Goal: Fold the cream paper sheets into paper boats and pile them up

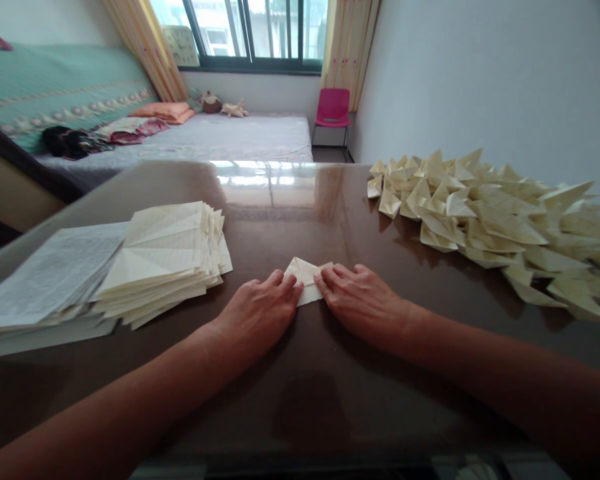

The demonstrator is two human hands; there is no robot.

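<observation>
Pressing flat near the tabletop's [290,220] near edge, the left hand [257,313] and right hand [363,300] pinned a folded paper piece [306,280] between their fingertips.

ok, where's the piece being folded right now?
Head view: the folded paper piece lies flat on the brown table at centre, pinned between the left hand and right hand.
</observation>
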